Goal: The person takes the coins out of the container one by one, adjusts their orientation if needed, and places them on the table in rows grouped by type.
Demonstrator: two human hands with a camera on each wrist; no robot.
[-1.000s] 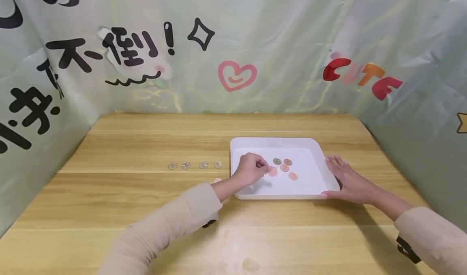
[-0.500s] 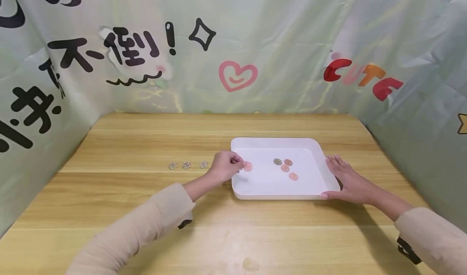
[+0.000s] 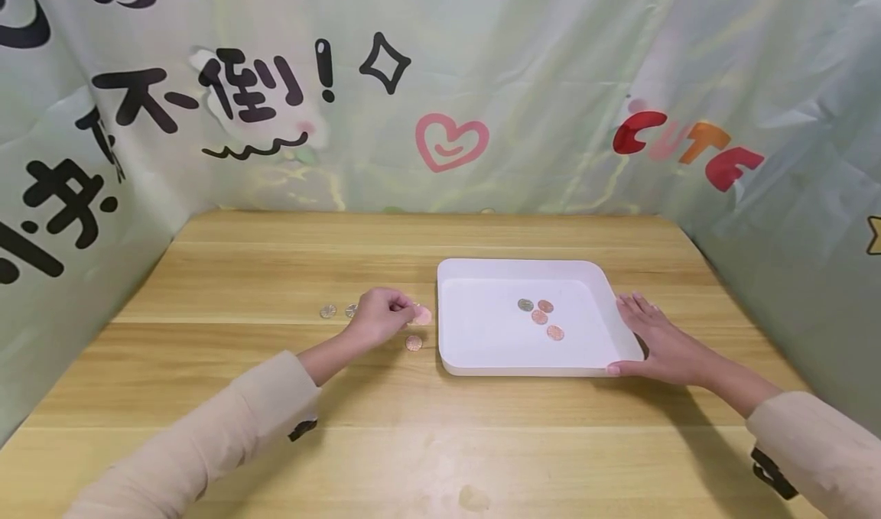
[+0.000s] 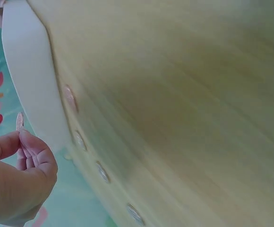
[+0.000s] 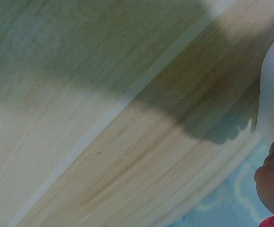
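Note:
Thumb and fingertips of my left hand (image 3: 377,316) pinch a copper-coloured coin (image 3: 423,316), held above the table just left of the white tray (image 3: 482,351). In the left wrist view this coin (image 4: 20,120) stands on edge at the fingertips. Beneath the hand runs a row of silver coins (image 3: 327,312), partly covered by it; a copper coin (image 3: 414,343) lies nearer the front. My right hand (image 3: 664,343) rests against the tray's right side, fingers extended along the wall and thumb at the front corner. Inside the tray lie a greyish coin (image 3: 525,305) and several copper coins (image 3: 555,333).
The wooden table (image 3: 275,397) extends to the front and left of the tray. A printed curtain (image 3: 537,121) with lettering and a pink heart closes off the back and both sides.
My left hand has carried the pinched copper coin leftward out of the tray, over its left rim, to above the table. The right hand and tray have stayed put.

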